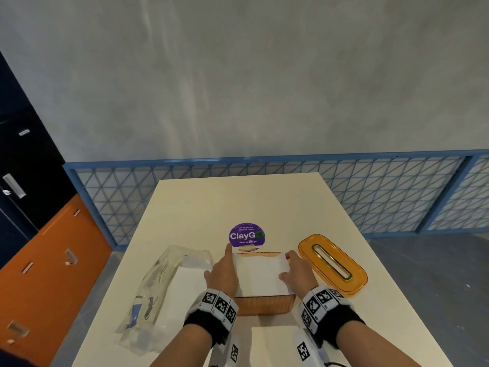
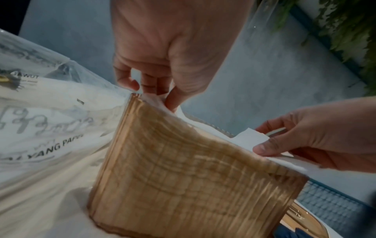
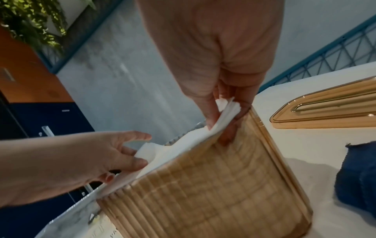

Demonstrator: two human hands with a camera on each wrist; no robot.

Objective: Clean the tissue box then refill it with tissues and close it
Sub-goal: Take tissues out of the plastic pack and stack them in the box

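The amber ribbed tissue box (image 1: pixel 264 304) stands lidless at the table's middle. A stack of white tissues (image 1: pixel 260 274) sits in its open top, partly above the rim. My left hand (image 1: pixel 225 263) pinches the stack's left edge at the box corner, index finger stretched forward. My right hand (image 1: pixel 287 266) pinches the right edge. In the left wrist view, the left hand (image 2: pixel 154 95) has fingers and thumb on the tissues (image 2: pixel 250 136) above the box (image 2: pixel 183 177). In the right wrist view, the right hand (image 3: pixel 223 119) reaches fingers down inside the box wall (image 3: pixel 213 185). The amber slotted lid (image 1: pixel 332 263) lies to the right.
An opened clear plastic tissue pack (image 1: pixel 164 287) lies left of the box. A purple round sign (image 1: pixel 246 235) stands just behind it. A white sheet (image 1: pixel 272 343) lies at the front edge. A dark blue cloth (image 3: pixel 358 177) rests right of the box. A blue mesh fence (image 1: pixel 370 197) runs behind the table.
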